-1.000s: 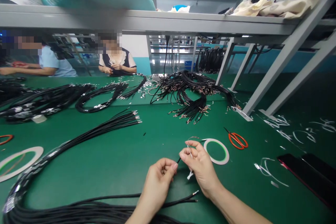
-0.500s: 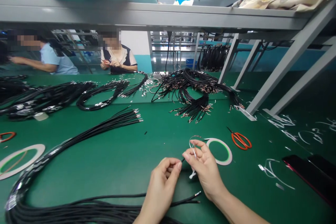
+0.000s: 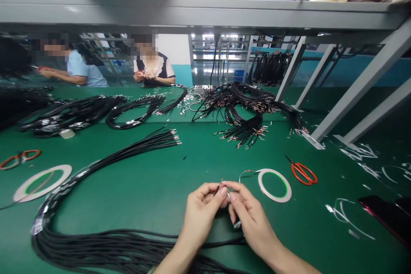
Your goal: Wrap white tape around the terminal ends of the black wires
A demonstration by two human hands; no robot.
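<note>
Fingertip to fingertip, my two hands meet over the green table. My left hand (image 3: 201, 209) pinches a thin black cable (image 3: 216, 189), whose end pokes up between the fingers. My right hand (image 3: 252, 212) is closed at the same spot, with a small whitish piece (image 3: 228, 195) showing at its fingertips; its kind is unclear. Below its curled fingers a dark piece with a pale end (image 3: 236, 224) sticks out. Beneath my wrists runs a long bundle of black cables (image 3: 105, 246), bent round at the left, its far ends (image 3: 173, 137) bare and metallic.
Right of my hands lie a white tape roll (image 3: 261, 188) and orange-handled scissors (image 3: 303, 174). Another roll (image 3: 67, 173) and scissors (image 3: 32, 154) are at left. Heaped cables (image 3: 244, 94) line the back. Grey shelf legs (image 3: 346, 90) stand at right. Two people sit across the table.
My right hand has moved in against my left, and its fingers have closed together at the cable end. The white strip that dangled from it is mostly hidden. The camera view has shifted slightly left.
</note>
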